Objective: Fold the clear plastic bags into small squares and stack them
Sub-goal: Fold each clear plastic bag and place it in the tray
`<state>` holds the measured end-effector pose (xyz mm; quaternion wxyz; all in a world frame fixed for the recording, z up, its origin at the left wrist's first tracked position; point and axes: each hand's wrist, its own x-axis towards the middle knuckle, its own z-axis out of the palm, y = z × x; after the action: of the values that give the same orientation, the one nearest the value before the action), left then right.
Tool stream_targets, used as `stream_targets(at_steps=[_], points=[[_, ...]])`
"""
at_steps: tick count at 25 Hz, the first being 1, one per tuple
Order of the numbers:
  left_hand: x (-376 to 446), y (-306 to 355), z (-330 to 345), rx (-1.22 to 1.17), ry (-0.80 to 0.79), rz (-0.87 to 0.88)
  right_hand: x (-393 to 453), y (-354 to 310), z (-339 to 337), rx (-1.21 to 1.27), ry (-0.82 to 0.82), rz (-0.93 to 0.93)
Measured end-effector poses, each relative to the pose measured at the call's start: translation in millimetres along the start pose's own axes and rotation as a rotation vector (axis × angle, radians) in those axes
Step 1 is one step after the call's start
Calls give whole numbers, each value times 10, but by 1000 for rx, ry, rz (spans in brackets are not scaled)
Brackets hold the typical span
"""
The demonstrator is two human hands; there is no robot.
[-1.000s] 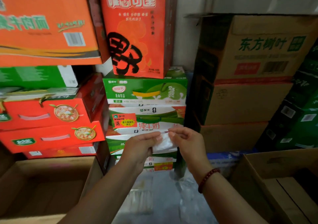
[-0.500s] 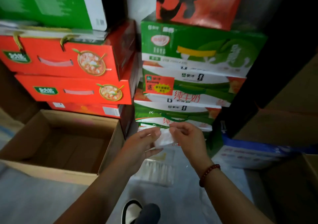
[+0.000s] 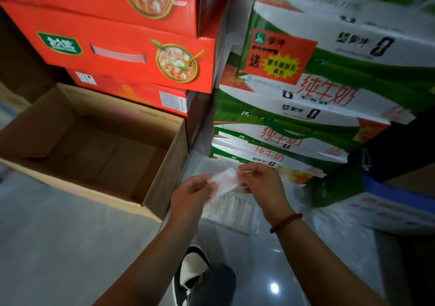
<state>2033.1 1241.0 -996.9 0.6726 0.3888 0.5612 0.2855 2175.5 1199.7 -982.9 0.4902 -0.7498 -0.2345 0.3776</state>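
Standing at the bottom centre of the frame was a black-and-white shoe on the grey floor. Above it, mid-frame, the left hand and right hand each pinched one end of a small folded clear bag, fingers curled and clamped on it. Just beyond lay a stack of folded bags. An open cardboard box sat at the left; red cartons and green-white cartons were piled behind.

Small folded clear plastic bag held tilted in mid-air, above a flat pile of bags on the floor.
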Motion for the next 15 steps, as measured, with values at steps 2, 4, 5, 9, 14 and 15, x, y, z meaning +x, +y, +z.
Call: stream_targets(at_steps=[2, 4, 5, 9, 14, 15], points=[[65, -135, -35, 27, 16, 1, 79, 114, 86, -4, -8, 27], [100, -265, -44, 21, 60, 3, 162, 194, 168, -57, -51, 44], [128, -333, -44, 11, 89, 3, 208, 237, 212, -100, -82, 57], [238, -591, -95, 26, 184, -5, 353, 484, 393, -260, -144, 16], [365, -863, -285, -16, 310, -20, 516, 752, 611, -337, -152, -44], [374, -892, -319, 3, 335, -14, 557, 779, 654, -346, -143, -54]])
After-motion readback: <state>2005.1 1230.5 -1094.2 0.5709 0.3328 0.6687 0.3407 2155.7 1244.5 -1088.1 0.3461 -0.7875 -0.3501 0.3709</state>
